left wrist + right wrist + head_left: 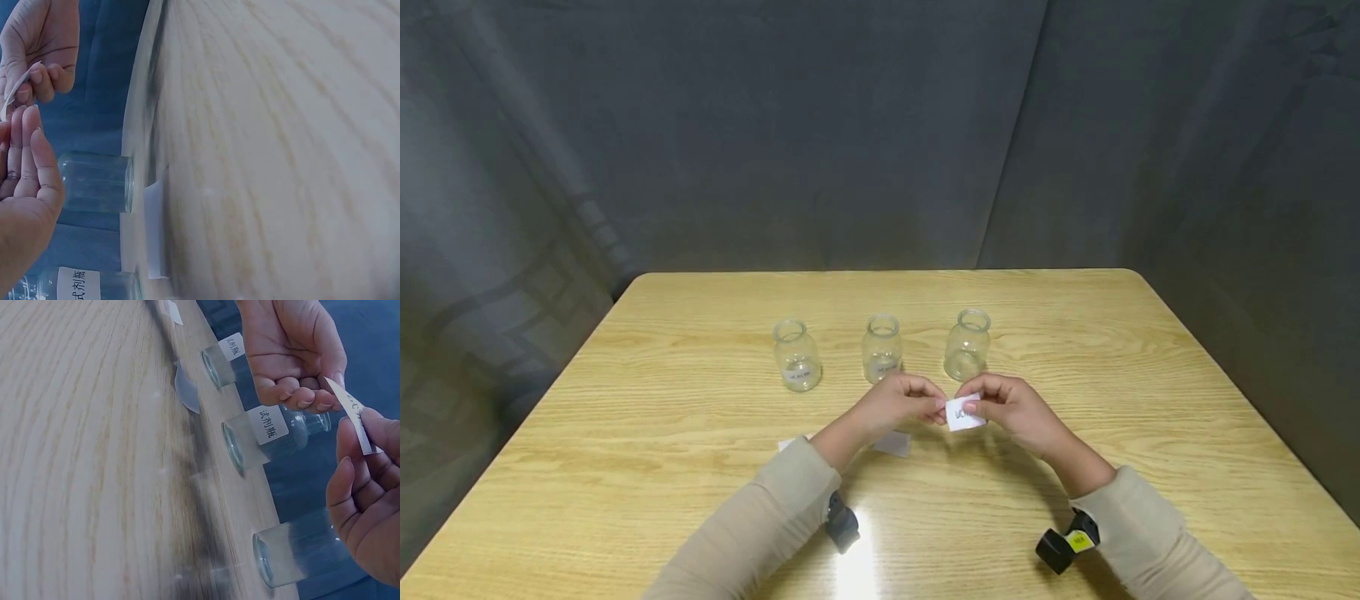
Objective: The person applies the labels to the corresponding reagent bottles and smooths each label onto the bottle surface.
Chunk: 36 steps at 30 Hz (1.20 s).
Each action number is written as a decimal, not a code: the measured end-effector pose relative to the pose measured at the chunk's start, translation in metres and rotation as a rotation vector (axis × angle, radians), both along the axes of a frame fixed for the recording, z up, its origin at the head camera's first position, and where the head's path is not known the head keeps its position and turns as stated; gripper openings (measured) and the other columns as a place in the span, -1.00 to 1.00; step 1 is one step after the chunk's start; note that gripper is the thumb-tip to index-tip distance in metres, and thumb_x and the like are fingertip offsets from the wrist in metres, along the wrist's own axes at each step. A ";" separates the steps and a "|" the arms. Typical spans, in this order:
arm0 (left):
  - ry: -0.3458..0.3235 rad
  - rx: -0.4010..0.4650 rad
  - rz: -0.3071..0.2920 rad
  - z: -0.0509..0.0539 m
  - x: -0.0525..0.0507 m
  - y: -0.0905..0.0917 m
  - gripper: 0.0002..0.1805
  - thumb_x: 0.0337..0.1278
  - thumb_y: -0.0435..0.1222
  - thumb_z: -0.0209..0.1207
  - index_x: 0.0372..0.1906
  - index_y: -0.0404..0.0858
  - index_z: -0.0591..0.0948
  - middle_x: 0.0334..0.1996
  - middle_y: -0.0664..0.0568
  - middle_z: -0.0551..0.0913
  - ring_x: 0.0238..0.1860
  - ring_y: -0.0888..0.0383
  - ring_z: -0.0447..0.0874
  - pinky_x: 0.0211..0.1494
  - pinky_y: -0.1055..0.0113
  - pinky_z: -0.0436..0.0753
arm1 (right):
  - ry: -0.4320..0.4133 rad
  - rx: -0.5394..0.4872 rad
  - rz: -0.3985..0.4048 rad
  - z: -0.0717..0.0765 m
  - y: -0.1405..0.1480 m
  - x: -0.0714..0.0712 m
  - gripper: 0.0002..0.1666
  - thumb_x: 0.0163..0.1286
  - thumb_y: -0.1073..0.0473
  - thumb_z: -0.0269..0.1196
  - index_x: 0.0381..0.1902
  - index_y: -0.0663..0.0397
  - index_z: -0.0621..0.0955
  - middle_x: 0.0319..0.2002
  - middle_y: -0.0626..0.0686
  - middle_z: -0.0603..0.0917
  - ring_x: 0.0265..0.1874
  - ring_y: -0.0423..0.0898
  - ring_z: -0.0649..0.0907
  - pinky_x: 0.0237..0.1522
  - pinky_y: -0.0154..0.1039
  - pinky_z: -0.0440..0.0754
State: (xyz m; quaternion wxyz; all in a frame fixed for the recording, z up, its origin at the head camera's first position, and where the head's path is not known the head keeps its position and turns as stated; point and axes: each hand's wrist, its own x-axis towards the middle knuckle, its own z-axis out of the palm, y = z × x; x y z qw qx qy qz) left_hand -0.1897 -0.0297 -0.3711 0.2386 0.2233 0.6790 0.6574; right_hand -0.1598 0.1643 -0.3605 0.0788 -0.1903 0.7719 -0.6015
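Observation:
A small white paper label (964,412) with handwritten characters is held up over the table, between both hands. My right hand (1017,415) pinches it between thumb and fingers. At the label's other edge are the thumb and fingertips of my left hand (898,407), which appear to pinch its corner. Beyond the hands three clear glass jars stand upright in a row. The left jar (797,354) and the middle jar (269,434) bear white labels with writing. On the right jar (967,343), nearest my right hand, no label is visible.
Two pieces of white paper lie on the wooden table: one piece (892,443) beside my left wrist, another piece (785,444) partly hidden behind the left forearm. A dark grey curtain (820,133) hangs behind the table (625,417).

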 end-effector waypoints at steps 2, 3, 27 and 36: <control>-0.009 -0.004 0.003 -0.001 0.000 0.000 -0.83 0.06 -0.46 0.03 -0.29 -0.55 0.50 -0.46 -0.09 0.59 -0.41 0.13 0.59 -0.14 0.10 0.51 | -0.004 0.001 -0.006 -0.001 0.000 0.000 -0.79 0.16 0.39 0.10 -0.27 0.49 0.47 -0.39 0.09 0.56 -0.46 -0.18 0.54 -0.42 -0.34 0.52; -0.010 -0.004 0.003 -0.001 0.001 0.001 -0.82 0.06 -0.46 0.03 -0.29 -0.55 0.50 -0.46 -0.08 0.59 -0.41 0.13 0.59 -0.15 0.10 0.51 | -0.007 0.004 -0.011 -0.001 -0.001 0.001 -0.80 0.16 0.39 0.10 -0.27 0.48 0.47 -0.39 0.09 0.56 -0.46 -0.17 0.54 -0.41 -0.34 0.52; -0.051 0.039 -0.006 -0.002 0.003 0.004 -0.81 0.05 -0.47 0.03 -0.28 -0.58 0.47 -0.48 -0.03 0.58 -0.43 0.17 0.57 -0.12 0.09 0.50 | -0.008 0.064 -0.051 -0.004 -0.001 0.002 -0.80 0.16 0.36 0.12 -0.28 0.44 0.49 -0.41 0.15 0.55 -0.49 -0.18 0.50 -0.43 -0.28 0.52; -0.050 0.043 0.010 -0.002 0.004 0.003 -0.80 0.04 -0.48 0.03 -0.27 -0.59 0.47 -0.49 -0.07 0.59 -0.45 0.17 0.58 -0.13 0.08 0.50 | -0.005 0.040 -0.049 -0.005 -0.005 0.002 -0.84 0.15 0.36 0.13 -0.34 0.43 0.46 -0.46 0.11 0.52 -0.52 -0.21 0.48 -0.49 -0.38 0.46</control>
